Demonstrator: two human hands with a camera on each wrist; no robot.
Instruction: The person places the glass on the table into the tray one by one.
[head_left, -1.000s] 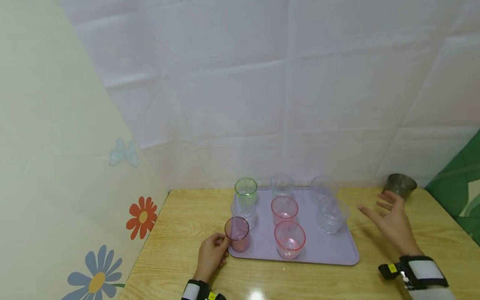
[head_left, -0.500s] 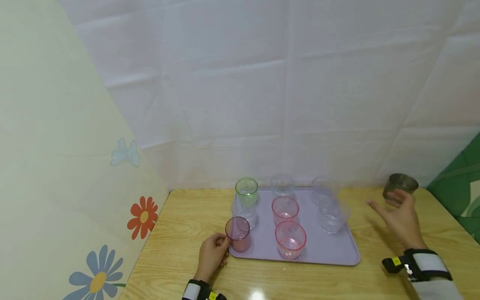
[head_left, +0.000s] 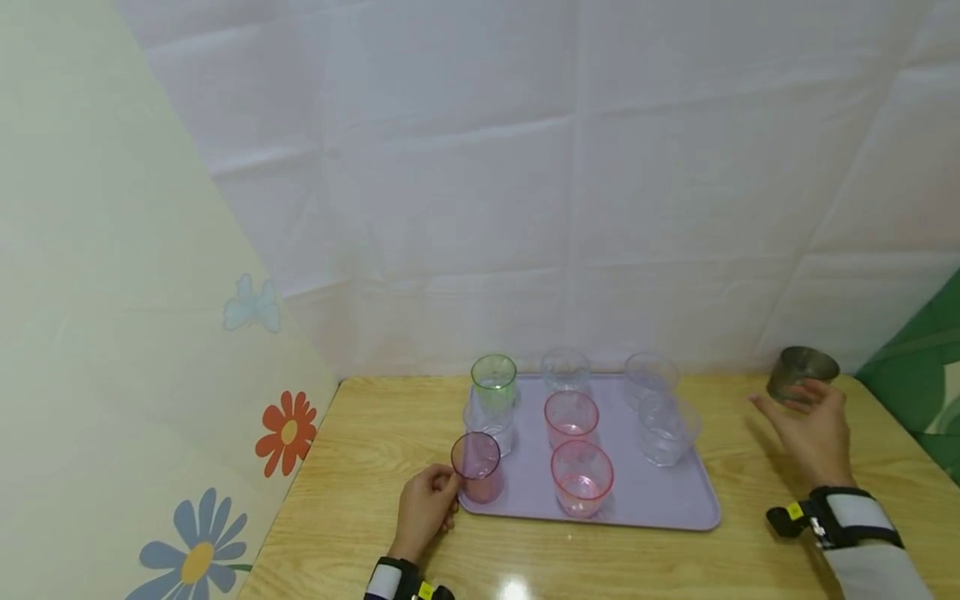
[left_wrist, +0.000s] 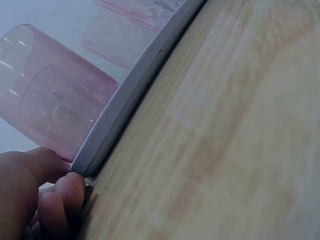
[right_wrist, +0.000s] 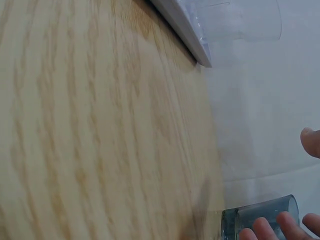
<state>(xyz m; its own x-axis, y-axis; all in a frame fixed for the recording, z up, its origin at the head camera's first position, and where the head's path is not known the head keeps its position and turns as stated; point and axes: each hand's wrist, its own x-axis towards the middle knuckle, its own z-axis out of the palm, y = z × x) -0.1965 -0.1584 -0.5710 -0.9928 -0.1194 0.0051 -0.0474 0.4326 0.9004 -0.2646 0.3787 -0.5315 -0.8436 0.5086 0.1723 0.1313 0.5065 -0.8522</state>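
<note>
In the head view my left hand (head_left: 423, 510) pinches the front left corner of a lilac tray (head_left: 660, 503). The left wrist view has thumb and fingers at the tray's rim (left_wrist: 120, 107), close against a purple-pink cup (left_wrist: 60, 95) standing on that corner. Off to the right, my right hand (head_left: 816, 435) is spread just in front of a dark grey see-through cup (head_left: 797, 367) on the table. Its fingers overlap the cup in the right wrist view, with the thumb well apart; whether they touch it I cannot tell.
On the tray stand two pink cups (head_left: 581, 479), a green-rimmed cup (head_left: 493, 379) and several clear cups (head_left: 663, 437). The wooden table (head_left: 360, 467) meets a white sheet (head_left: 450, 208) behind. A flower-patterned panel (head_left: 150, 333) borders the left side.
My right hand has moved right, nearer the dark grey cup, its fingers still apart from the thumb. The left hand, tray and cups have stayed in place.
</note>
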